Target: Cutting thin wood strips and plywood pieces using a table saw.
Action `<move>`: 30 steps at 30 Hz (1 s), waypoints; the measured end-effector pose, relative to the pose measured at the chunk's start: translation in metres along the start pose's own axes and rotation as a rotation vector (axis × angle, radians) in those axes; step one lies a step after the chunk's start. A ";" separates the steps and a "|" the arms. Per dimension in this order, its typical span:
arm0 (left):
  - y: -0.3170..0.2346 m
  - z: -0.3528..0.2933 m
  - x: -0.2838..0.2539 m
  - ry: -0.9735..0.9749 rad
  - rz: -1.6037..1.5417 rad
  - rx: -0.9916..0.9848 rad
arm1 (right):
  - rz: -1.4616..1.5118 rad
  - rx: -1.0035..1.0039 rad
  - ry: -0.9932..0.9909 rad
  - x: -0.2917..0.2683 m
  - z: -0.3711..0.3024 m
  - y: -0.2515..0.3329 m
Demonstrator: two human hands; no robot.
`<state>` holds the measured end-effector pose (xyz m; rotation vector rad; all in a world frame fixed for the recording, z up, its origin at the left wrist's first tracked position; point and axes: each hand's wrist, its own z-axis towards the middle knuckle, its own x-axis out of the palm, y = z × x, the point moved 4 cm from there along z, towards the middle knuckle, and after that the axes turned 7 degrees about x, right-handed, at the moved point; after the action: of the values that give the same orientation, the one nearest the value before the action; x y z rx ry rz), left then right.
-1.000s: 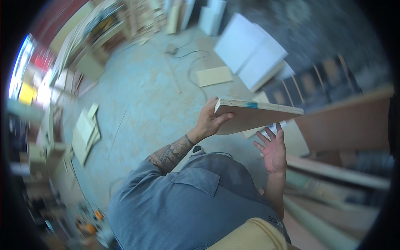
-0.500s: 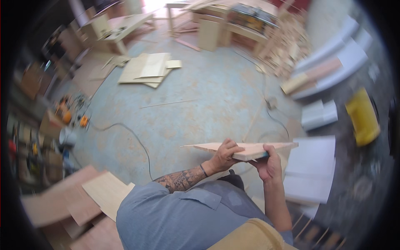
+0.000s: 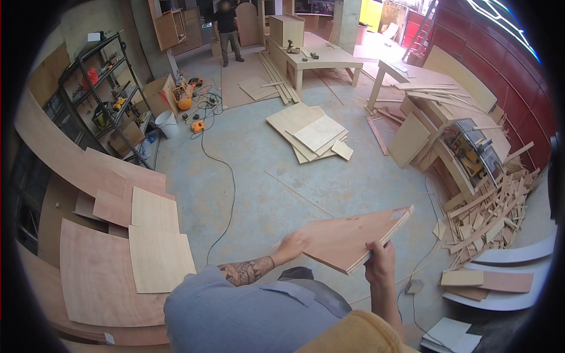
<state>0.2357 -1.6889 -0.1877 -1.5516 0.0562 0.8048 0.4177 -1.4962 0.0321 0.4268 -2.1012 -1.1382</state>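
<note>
In front of my body I hold a reddish plywood panel (image 3: 353,235), tilted so its broad face shows and its layered edge runs along the right side. My right hand (image 3: 380,260) is closed around that right edge near the close corner, the thumb uppermost. At the panel's left end is my left hand (image 3: 292,246), slightly blurred, gripping the edge with its fingers partly hidden. The panel is raised above the blue-grey floor (image 3: 259,203).
Stacked plywood sheets (image 3: 97,270) stand at left, by a metal shelf rack (image 3: 106,94). Pale panels (image 3: 312,132) lie ahead on the floor, and a cord (image 3: 232,194) crosses it. Wood offcuts (image 3: 491,206) are heaped beside a table saw (image 3: 471,153). A person (image 3: 226,29) stands far off.
My view has swung left and up toward the workshop. The panel has turned from nearly edge-on to face-up, and my left hand has shifted from its near side to its left end.
</note>
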 end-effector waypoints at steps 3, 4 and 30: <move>0.106 0.016 0.047 -0.258 -0.612 -0.879 | -0.102 0.024 0.095 0.017 0.046 0.057; 0.135 0.028 0.068 -0.129 -0.631 -0.568 | -0.098 0.030 0.096 0.017 0.062 0.072; -0.200 0.910 0.228 0.848 -1.385 -0.264 | 0.654 -0.598 -1.172 -0.365 0.241 0.245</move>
<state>0.0952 -0.7479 -0.0672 -1.6156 -0.4760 -0.9645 0.5119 -1.0060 -0.0081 -1.4118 -2.2530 -1.6667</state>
